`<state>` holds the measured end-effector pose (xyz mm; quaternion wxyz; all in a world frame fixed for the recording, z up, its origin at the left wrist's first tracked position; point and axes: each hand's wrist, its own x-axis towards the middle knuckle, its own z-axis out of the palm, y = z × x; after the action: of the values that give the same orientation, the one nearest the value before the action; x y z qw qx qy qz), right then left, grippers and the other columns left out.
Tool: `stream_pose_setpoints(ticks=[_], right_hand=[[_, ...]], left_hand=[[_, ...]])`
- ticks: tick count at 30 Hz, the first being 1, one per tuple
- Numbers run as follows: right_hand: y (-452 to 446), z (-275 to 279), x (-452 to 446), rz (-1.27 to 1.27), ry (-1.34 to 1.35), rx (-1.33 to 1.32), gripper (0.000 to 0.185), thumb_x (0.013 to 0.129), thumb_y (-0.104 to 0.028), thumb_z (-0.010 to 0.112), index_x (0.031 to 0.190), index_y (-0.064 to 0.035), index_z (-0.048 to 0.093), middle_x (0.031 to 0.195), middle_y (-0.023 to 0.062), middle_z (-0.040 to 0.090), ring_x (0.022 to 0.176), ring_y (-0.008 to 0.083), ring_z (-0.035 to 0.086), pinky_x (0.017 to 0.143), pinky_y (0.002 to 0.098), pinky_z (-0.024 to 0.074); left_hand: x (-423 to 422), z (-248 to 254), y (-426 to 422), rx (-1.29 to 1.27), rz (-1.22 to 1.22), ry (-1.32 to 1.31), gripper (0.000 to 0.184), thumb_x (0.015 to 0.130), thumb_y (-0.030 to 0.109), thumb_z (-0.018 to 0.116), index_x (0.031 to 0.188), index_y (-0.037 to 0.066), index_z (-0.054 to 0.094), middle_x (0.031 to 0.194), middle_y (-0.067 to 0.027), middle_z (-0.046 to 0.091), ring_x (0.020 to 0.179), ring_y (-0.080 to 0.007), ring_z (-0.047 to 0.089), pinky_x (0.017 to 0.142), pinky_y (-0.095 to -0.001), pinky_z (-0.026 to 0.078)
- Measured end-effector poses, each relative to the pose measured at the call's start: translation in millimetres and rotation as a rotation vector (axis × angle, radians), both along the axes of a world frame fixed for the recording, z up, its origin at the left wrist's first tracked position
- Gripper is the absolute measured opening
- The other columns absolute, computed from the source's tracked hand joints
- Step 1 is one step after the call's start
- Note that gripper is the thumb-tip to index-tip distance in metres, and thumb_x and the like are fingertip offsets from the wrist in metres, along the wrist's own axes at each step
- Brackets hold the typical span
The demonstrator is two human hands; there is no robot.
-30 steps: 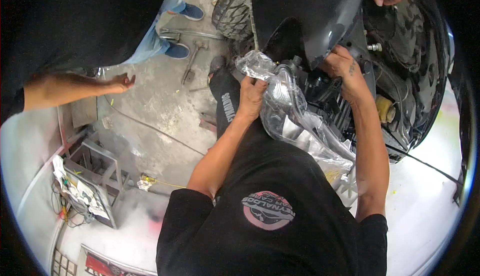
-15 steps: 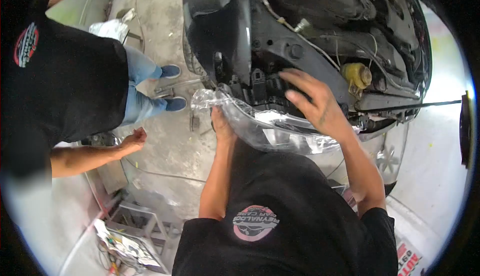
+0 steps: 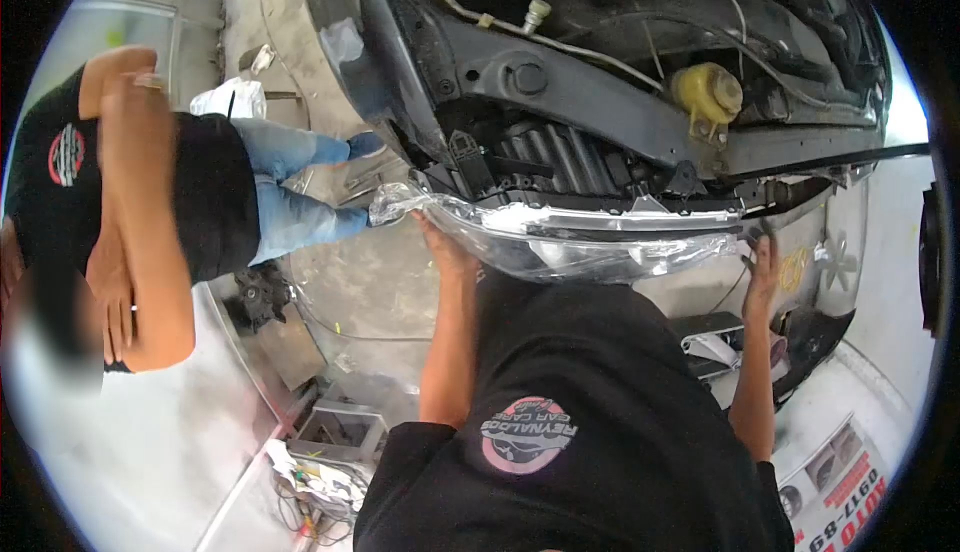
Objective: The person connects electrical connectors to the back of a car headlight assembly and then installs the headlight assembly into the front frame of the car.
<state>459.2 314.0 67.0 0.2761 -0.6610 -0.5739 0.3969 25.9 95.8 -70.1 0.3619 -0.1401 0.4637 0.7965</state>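
Observation:
A car headlight (image 3: 590,255) with clear plastic film over it lies lengthwise along the front of the open engine bay, close to my shirt. My left hand (image 3: 446,249) grips its left end from below, beside a bunched flap of film (image 3: 393,202). At the opposite end, my right hand (image 3: 762,270) has its fingers raised against the headlight's tip; the exact contact there is hard to make out. Behind the headlight are a black bracket (image 3: 468,157) and dark ribbed parts (image 3: 560,157) in the headlight opening.
A yellowish reservoir (image 3: 708,94) and a metal pipe (image 3: 590,42) sit in the engine bay. The fender (image 3: 375,62) rises at left. A co-worker (image 3: 195,192) stands at left, arms folded. A small frame with cables (image 3: 340,437) stands on the floor.
My right hand has moved from above the engine bay down to the headlight's right end. My left hand keeps its grip. The co-worker has folded their arms, and the view has shifted.

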Motion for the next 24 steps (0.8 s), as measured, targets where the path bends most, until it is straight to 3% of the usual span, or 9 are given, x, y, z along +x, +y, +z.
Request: stream_pose_setpoints(ticks=[2,6,11,12,21,24], right_hand=[[-12,-5,-24,-0.043,0.156,-0.198,0.068,0.104,-0.054,0.045,0.146,-0.0013,0.046,0.145,0.0146,0.052,0.129,0.0277,0.053,0.107,0.0427,0.0427],[-11,-37,-29,-0.081,0.64,-0.496,0.07,0.103,-0.061,0.042,0.149,-0.0085,0.041,0.146,0.0121,0.051,0.132,0.0285,0.051,0.108,0.05,0.0424],[-15,-23,-45,-0.05,0.691,-0.509,0.065,0.103,-0.056,0.046,0.148,-0.0086,0.04,0.145,0.0125,0.051,0.131,0.0285,0.052,0.108,0.0513,0.043],[-17,-19,-51,-0.047,0.718,-0.519,0.064,0.103,-0.054,0.047,0.148,-0.0081,0.04,0.144,0.0123,0.052,0.131,0.0284,0.052,0.108,0.052,0.0426],[-39,-13,-57,-0.179,0.78,-0.484,0.054,0.103,-0.046,0.054,0.144,-0.011,0.045,0.141,0.0119,0.052,0.127,0.0297,0.054,0.106,0.0515,0.0453],[-39,-11,-58,-0.135,0.775,-0.477,0.054,0.102,-0.045,0.056,0.143,-0.0102,0.046,0.14,0.0118,0.054,0.125,0.0293,0.056,0.104,0.0505,0.047]], left_hand=[[-1,-2,-1,0.031,-0.039,-0.049,0.101,0.089,0.081,0.042,0.16,0.014,0.017,0.161,-0.0132,0.028,0.143,-0.0354,0.033,0.117,-0.0519,0.033],[-1,-5,-6,0.033,-0.034,0.022,0.101,0.087,0.082,0.044,0.159,0.014,0.021,0.159,-0.0129,0.031,0.141,-0.0346,0.037,0.115,-0.0526,0.036],[-2,-6,-7,0.088,-0.055,-0.023,0.1,0.084,0.082,0.052,0.153,0.013,0.032,0.147,-0.0101,0.044,0.133,-0.0305,0.045,0.111,-0.0504,0.04],[0,-13,-6,0.135,-0.024,-0.032,0.092,0.085,0.081,0.052,0.146,0.013,0.04,0.139,-0.0089,0.051,0.127,-0.0292,0.049,0.108,-0.0486,0.043],[-7,19,-4,0.129,-0.094,0.032,0.075,0.092,0.071,0.054,0.139,0.013,0.049,0.128,-0.004,0.057,0.116,-0.0223,0.055,0.102,-0.042,0.047],[-8,30,-1,0.128,-0.052,-0.01,0.07,0.091,0.066,0.059,0.129,0.007,0.054,0.114,-0.0051,0.062,0.106,-0.022,0.061,0.095,-0.0407,0.051]])
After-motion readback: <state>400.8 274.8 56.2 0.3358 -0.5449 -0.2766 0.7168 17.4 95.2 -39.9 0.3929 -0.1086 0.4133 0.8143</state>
